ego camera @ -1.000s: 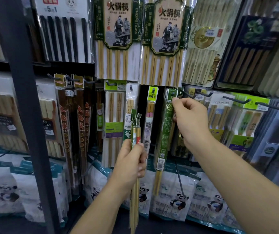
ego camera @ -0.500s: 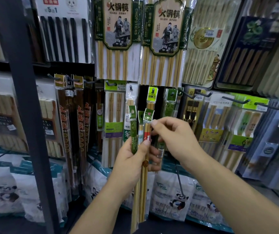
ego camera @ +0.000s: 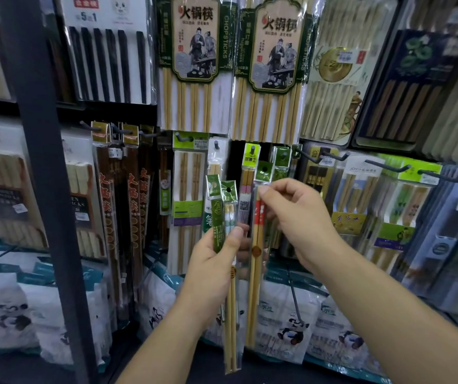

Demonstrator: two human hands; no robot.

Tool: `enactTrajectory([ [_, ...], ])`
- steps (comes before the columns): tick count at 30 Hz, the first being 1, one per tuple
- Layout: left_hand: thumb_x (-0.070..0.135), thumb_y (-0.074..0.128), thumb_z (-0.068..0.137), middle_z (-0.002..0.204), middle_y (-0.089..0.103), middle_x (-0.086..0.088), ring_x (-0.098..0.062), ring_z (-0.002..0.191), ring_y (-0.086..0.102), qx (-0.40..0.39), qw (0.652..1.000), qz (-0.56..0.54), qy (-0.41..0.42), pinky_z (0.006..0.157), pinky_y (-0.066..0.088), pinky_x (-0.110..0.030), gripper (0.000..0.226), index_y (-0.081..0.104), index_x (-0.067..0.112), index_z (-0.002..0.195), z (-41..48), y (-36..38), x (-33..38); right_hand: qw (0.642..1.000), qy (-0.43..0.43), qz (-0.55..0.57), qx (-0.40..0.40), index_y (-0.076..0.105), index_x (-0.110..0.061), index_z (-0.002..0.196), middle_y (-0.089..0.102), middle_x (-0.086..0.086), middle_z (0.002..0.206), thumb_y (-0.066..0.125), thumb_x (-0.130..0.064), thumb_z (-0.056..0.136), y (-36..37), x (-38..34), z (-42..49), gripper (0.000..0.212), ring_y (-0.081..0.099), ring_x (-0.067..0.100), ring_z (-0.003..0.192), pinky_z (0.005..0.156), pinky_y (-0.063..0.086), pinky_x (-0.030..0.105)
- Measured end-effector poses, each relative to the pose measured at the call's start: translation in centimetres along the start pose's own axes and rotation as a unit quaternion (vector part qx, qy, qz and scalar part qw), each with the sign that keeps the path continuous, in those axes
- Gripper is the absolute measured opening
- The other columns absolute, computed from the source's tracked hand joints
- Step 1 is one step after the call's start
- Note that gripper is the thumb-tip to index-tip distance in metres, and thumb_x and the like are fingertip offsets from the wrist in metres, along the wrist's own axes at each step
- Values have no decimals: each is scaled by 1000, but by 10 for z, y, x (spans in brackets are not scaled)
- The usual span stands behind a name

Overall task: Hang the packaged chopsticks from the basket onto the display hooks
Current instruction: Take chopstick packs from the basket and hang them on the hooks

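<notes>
Bamboo chopstick packs (ego camera: 230, 273) in left hand (ego camera: 211, 268), right hand (ego camera: 299, 217) pinching red-banded pack (ego camera: 258, 245)

The scene is dim and evenly lit, with a cool, slightly greenish cast. Light seems to fall from above, onto the two tall hot-pot chopstick packs (ego camera: 194, 51), the brightest and sharpest part of the view. Their clear wrapping shows pale streaks of glare. Left of those packs, a dark upright post (ego camera: 39, 162) stands almost black, and the goods beyond it look soft and smeared. Below the packs the floor sinks into deep shadow. Right of them, the hanging goods blur and lean outward, bent by the wide lens. Fine print is mostly unreadable.
</notes>
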State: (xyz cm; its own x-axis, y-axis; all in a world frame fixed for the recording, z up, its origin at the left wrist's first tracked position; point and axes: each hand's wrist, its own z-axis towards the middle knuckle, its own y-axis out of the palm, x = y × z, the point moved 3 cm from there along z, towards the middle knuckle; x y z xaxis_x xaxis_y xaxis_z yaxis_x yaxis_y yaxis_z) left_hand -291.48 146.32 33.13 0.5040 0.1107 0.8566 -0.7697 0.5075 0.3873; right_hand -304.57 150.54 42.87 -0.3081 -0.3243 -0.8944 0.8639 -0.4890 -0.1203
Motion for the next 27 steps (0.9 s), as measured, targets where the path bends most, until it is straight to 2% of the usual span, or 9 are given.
enactTrajectory([
  [3,46,62,93,91,78,-6,-23,84,77,22,1000,1,-5,65,63,-36,22,76,31,98,3,-3,-2,999,-14,3,40,68,-16,91,61,-5,66,68,-18,97,-9,-9,9,6,55,7,60,55,46,17],
  [7,46,58,94,81,71,-6,-18,72,69,32,999,8,-10,64,61,-36,24,77,30,95,4,-6,-3,996,-14,-17,84,69,-19,84,57,2,71,61,-26,101,-15,-16,16,21,50,13,63,63,45,29],
  [11,53,57,91,72,67,0,-14,63,63,19,999,46,-2,59,56,-29,26,75,33,95,3,-8,-3,995,8,-16,102,71,-18,81,55,-2,64,57,-28,104,-15,-19,22,28,49,10,58,61,44,26],
  [14,55,57,91,70,64,0,-14,59,60,7,999,49,-7,55,53,-28,26,74,35,96,3,-8,-3,993,15,-19,114,70,-10,83,53,5,70,57,-27,103,-15,-18,27,30,48,17,64,67,45,27],
  [17,55,58,91,68,60,3,-11,54,54,1,999,45,-13,49,48,-26,27,74,36,100,4,-8,-3,993,11,-29,117,68,2,91,52,9,74,58,-26,102,-16,-15,31,31,46,20,67,80,50,30],
  [18,55,58,90,66,58,4,-10,52,50,-2,999,44,-15,47,44,-24,27,74,36,100,4,-8,-2,992,10,-34,119,67,3,92,51,9,73,59,-26,102,-16,-14,32,32,46,19,66,79,50,28],
  [22,53,59,91,63,52,7,-8,46,37,-20,999,34,-13,40,31,-20,26,70,31,98,5,-6,-1,991,13,-49,123,64,6,87,47,6,65,59,-30,102,-18,-7,32,40,45,15,58,54,47,14],
  [24,53,62,90,64,51,5,-8,46,35,-15,999,26,-19,39,29,-20,34,63,23,106,5,-7,-2,990,7,-60,124,61,7,82,45,5,63,59,-34,102,-19,-4,32,45,45,16,58,57,48,20],
  [27,44,64,100,67,56,0,-9,47,37,-5,999,9,-39,40,29,-20,44,48,9,122,5,-7,-4,989,0,-77,128,61,4,80,48,3,61,59,-39,101,-20,-1,31,48,49,13,56,64,49,29],
])
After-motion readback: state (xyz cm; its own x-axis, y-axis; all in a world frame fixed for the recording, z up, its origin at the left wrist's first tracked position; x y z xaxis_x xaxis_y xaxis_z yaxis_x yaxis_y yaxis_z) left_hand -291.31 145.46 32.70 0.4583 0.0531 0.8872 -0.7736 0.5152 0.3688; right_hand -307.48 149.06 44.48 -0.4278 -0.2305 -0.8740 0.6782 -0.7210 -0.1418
